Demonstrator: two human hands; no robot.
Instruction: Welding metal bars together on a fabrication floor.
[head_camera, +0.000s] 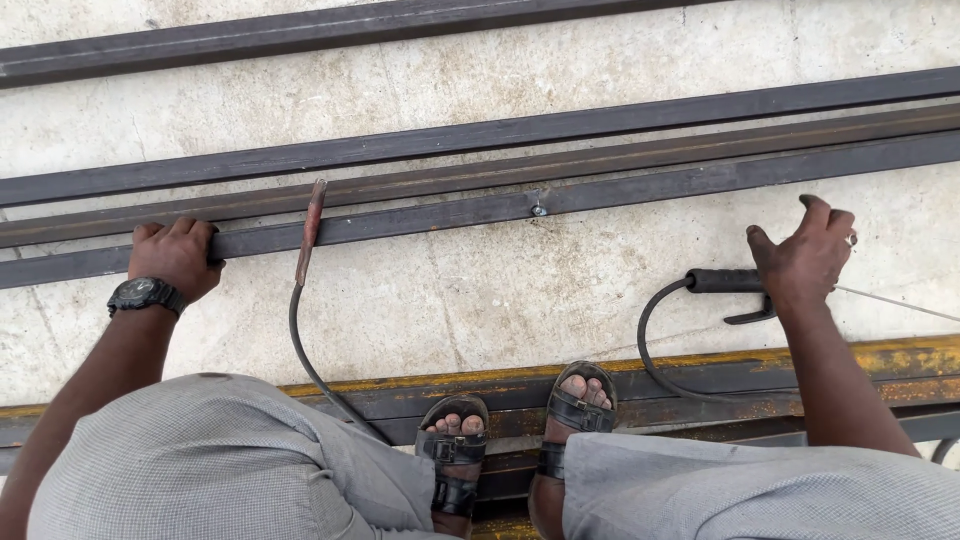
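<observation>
Grey trousered knees (230, 460) fill the bottom of the head view, cut off by the frame edge, with 2 sandalled feet (520, 440) resting on a rusty yellow-edged beam (800, 370). My left hand (175, 258), wearing a black wristwatch (147, 295), wraps over the nearest dark steel bar (500, 208), fingers curled tight around its edge. My right hand (805, 262) hovers spread wide, gripping nothing, just above a black-handled electrode holder (725, 282); its jaw end is hidden behind the wrist. A reddish clamp (309, 230) leans on the bar, its cable (315, 370) vanishing under my knee.
</observation>
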